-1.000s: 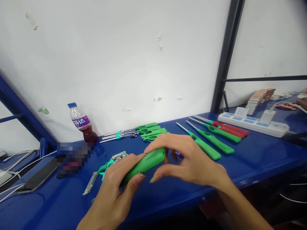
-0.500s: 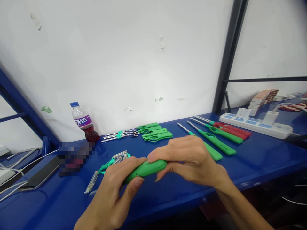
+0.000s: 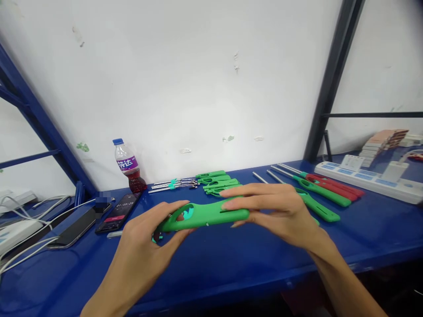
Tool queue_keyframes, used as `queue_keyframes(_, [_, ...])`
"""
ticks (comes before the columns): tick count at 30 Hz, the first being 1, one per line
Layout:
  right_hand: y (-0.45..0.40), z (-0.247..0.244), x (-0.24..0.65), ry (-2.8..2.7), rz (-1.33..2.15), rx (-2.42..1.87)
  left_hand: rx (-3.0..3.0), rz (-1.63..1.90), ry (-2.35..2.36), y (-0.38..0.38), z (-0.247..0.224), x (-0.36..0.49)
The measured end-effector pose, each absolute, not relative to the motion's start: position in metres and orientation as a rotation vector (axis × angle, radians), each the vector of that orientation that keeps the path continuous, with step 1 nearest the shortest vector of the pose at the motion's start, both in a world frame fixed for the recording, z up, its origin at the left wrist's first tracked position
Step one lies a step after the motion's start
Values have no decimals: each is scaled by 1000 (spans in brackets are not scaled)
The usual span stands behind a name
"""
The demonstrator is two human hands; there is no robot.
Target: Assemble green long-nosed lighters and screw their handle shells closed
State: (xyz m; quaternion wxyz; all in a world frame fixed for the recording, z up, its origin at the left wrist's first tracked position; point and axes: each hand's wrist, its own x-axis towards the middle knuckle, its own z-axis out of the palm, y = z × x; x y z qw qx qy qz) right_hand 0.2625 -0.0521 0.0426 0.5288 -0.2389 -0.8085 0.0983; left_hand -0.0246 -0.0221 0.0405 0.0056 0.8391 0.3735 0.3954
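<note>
Both hands hold one green lighter handle (image 3: 206,215) level above the blue table. My left hand (image 3: 142,246) is closed round its left end, where an oval opening shows teal inside. My right hand (image 3: 277,213) grips the right end, fingers on top and thumb below. Behind the hands lie several green casing pieces (image 3: 213,178) and a bundle of metal rods (image 3: 175,183) with teal parts and wires. To the right rest long-nosed green lighters (image 3: 325,191) and red lighters (image 3: 340,184), their metal tubes pointing to the wall. A clear strip (image 3: 114,234) shows beside my left hand.
A bottle of dark red drink (image 3: 127,164) stands against the wall. In front of it lie a phone (image 3: 117,216) with a running timer and a dark flat device (image 3: 77,230) among white cables. A white power strip (image 3: 366,181) sits at the right, by a black post (image 3: 333,79).
The handle has been turned so its broad side and oval opening show. Both hands have risen slightly and still hold it. The view has shifted, so the background sits further right.
</note>
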Motion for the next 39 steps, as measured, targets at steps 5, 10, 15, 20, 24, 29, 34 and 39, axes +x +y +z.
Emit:
queue_keyframes(5, [-54, 46, 265, -1935, 225, -689, 2676, 1330, 1171, -24, 40, -23])
queue_keyframes(10, [-58, 48, 266, -1942, 199, -798, 2677, 1357, 1153, -27, 40, -22])
queue_keyframes(15, [-60, 48, 268, -1928, 268, -928, 2668, 1355, 1231, -27, 42, -23])
queue_keyframes(20, [-57, 52, 281, -1818, 145, -1144, 2673, 1214, 1278, -20, 38, -26])
queue_keyframes(24, [-47, 44, 299, -1944, 73, -1594, 2663, 788, 1358, -10, 27, -23])
queue_keyframes(29, [-22, 12, 313, -2058, 228, -1851, 2621, 396, 1485, -2, 16, -11])
queue_keyframes(34, [-13, -4, 313, -2098, 314, -1817, 2594, 250, 1502, -4, 13, -1])
queue_keyframes(39, [-22, 14, 303, -2123, 332, -1620, 2562, 149, 1567, -13, 13, 4])
